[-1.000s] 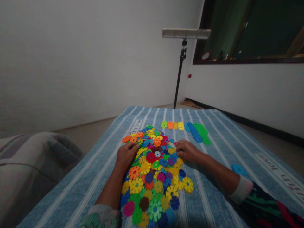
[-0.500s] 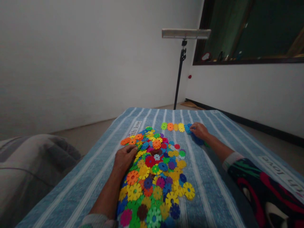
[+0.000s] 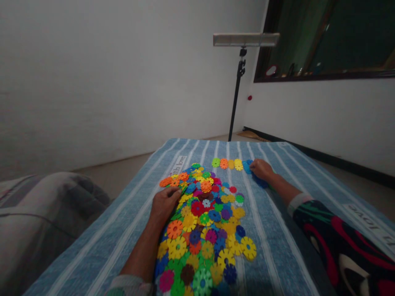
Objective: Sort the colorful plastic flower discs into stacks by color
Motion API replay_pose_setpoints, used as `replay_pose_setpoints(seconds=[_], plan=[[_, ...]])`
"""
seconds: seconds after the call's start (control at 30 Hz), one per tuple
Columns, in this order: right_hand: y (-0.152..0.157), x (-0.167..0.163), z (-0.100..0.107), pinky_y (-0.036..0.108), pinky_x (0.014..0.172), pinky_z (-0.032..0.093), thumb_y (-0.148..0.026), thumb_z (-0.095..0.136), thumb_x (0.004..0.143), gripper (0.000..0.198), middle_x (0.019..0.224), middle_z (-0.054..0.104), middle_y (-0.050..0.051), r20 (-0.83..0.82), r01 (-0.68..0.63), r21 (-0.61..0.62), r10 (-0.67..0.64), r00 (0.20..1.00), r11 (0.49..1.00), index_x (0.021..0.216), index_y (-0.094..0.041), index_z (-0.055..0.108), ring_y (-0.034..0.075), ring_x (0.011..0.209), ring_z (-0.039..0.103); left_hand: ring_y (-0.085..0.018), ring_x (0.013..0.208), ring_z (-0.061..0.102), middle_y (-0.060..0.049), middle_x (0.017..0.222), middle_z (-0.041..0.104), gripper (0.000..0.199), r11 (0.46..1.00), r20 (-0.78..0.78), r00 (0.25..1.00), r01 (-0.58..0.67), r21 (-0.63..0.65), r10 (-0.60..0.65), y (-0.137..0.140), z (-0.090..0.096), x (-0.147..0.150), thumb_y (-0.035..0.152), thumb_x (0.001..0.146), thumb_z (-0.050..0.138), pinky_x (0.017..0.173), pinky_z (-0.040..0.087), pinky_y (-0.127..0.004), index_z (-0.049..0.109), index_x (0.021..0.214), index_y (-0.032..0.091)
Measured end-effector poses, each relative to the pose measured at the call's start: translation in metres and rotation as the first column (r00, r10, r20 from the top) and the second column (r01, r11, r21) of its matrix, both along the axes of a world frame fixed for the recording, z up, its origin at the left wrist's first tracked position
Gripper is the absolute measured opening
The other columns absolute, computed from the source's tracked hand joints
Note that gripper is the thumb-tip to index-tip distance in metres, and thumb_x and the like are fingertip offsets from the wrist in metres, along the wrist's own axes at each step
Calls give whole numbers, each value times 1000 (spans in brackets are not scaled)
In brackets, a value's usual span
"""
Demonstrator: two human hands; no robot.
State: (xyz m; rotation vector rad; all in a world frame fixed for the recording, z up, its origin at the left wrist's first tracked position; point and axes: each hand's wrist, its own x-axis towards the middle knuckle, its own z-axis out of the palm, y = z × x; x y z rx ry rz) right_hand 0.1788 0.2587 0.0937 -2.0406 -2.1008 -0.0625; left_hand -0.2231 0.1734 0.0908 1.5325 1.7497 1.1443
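A large heap of plastic snowflake discs (image 3: 202,224) in many colours covers the middle of the cloth. At the heap's left edge, my left hand (image 3: 165,202) has thumb and fingers pinched together, with the edge of a green snowflake disc (image 3: 184,191) at the tips. Farther off stretches a row of discs: a light green disc (image 3: 216,163), an orange disc (image 3: 224,163), then yellow ones (image 3: 238,165). My right hand (image 3: 262,170) is closed on a blue snowflake disc (image 3: 247,166) at the row's right end. More blue discs (image 3: 261,181) lie partly hidden beneath this hand.
A blue cloth with white stripes (image 3: 120,230) covers the surface. Behind its far edge rises a black stand (image 3: 235,102) with a flat light panel (image 3: 246,40). To the left is a grey draped cover (image 3: 52,209); a dark window (image 3: 333,39) is at upper right.
The whole view has shifted slightly, so everything appears a little farther right. Both hands keep nearly the same places against the heap and the row.
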Motion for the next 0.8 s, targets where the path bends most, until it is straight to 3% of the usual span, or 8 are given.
replay_pose_setpoints(seconds=[0.2, 0.3, 0.5, 0.8], plan=[[-13, -19, 7, 31, 86, 42, -13, 50, 90, 26, 110, 69, 19, 117, -54, -10, 55, 992, 998, 91, -12, 76, 28, 107, 60, -18, 59, 58, 1, 60, 66, 37, 1000, 13, 1000, 14, 17, -14, 0, -3, -1, 52, 62, 62, 61, 44, -29, 74, 76, 20], [-21, -41, 10, 29, 87, 42, -18, 53, 91, 24, 107, 71, 14, 122, -167, -29, 170, 978, 985, 90, -15, 76, 25, 106, 60, -18, 59, 57, 1, 60, 66, 38, 1000, 5, 1000, 13, 12, -13, 1, -4, -1, 52, 62, 62, 61, 43, -30, 75, 77, 19], [-29, -86, 8, 28, 84, 41, -24, 56, 91, 24, 101, 72, 12, 61, -410, -69, 414, 908, 910, 89, -16, 78, 23, 101, 61, -19, 62, 60, 0, 64, 69, 39, 999, -15, 1000, 13, 33, -13, 4, -8, -4, 52, 62, 62, 64, 45, -30, 76, 78, 20], [-32, -105, 3, 28, 86, 41, -33, 56, 92, 28, 105, 71, 13, 139, -423, -170, 447, 884, 890, 92, -16, 78, 22, 103, 61, -20, 66, 63, -1, 67, 71, 38, 1000, -22, 1000, 0, 19, 0, 4, -8, -4, 52, 63, 62, 65, 46, -30, 76, 77, 20]])
